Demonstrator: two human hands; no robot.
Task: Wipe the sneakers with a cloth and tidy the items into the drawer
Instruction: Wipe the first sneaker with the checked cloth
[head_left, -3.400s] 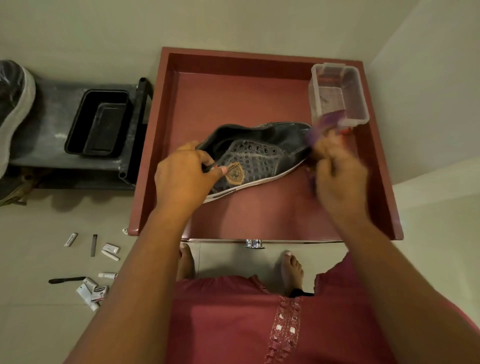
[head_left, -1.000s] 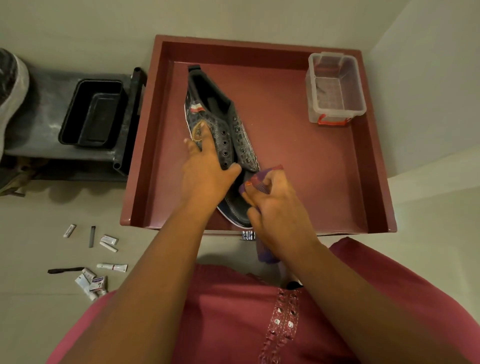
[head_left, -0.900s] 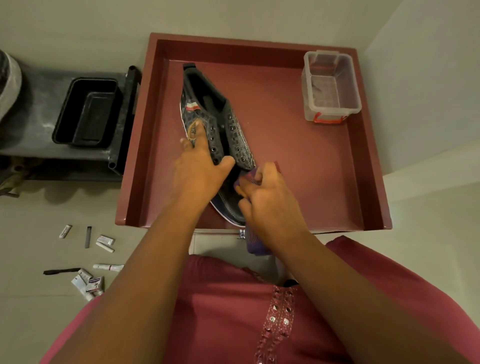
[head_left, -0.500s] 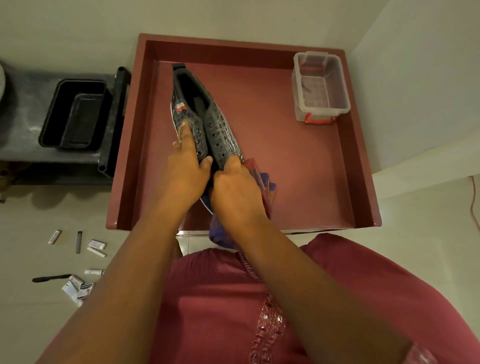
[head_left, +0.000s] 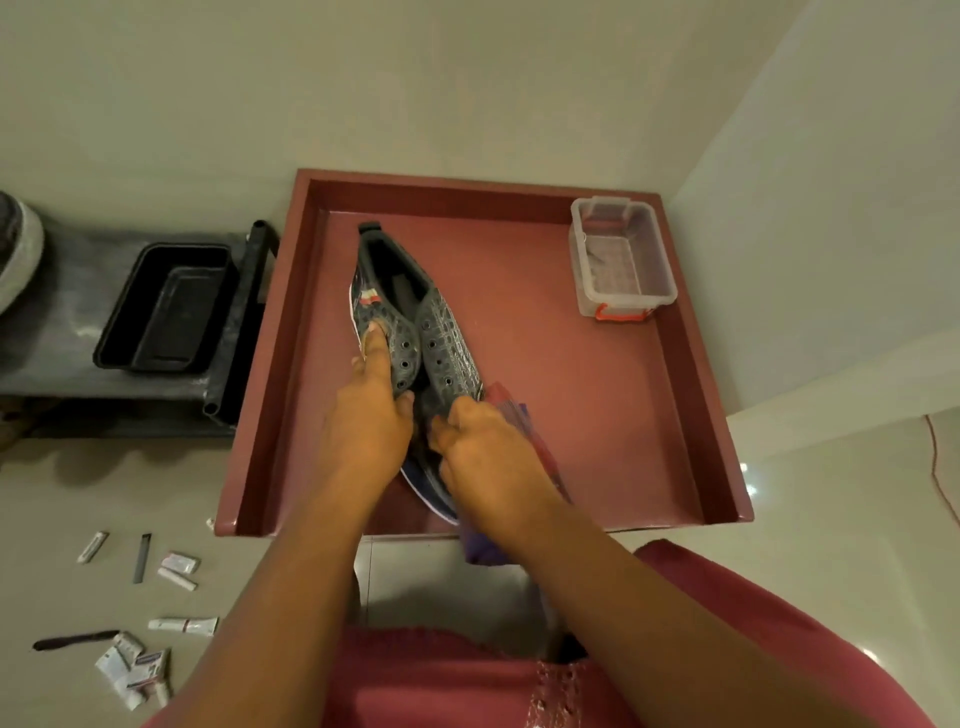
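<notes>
Grey, perforated and lace-less, the sneaker (head_left: 410, 332) lies in the red drawer (head_left: 675, 415), heel toward the back wall and toe toward the person at the front edge. The left hand (head_left: 371, 421) rests on the upper, index finger straight along the left eyelet row and thumb reaching across toward the tongue; it presses more than it grips. The right hand (head_left: 493, 457) lies over the toe with its fingers curled round a purple cloth (head_left: 511, 415), which shows beside the knuckles and hangs below the drawer front.

Procedure for the wipe in hand, as judged from this position:
1. Keep the left hand pressing the midfoot down, so the sneaker does not slide on the smooth drawer floor.
2. Draw the cloth from the toe cap outward along the white sole edge; the perforations will likely trap dirt, so work across them with short strokes.
3. Gather the hanging tail of the cloth into the palm; loose, it may snag on the drawer front.
4. Turn the sneaker to reach the right side, which is hidden from here.

A clear plastic box (head_left: 621, 260) stands in the back right corner, well apart. Small tubes and packets (head_left: 156, 613) lie on the floor to the left, not yet tidied away.
</notes>
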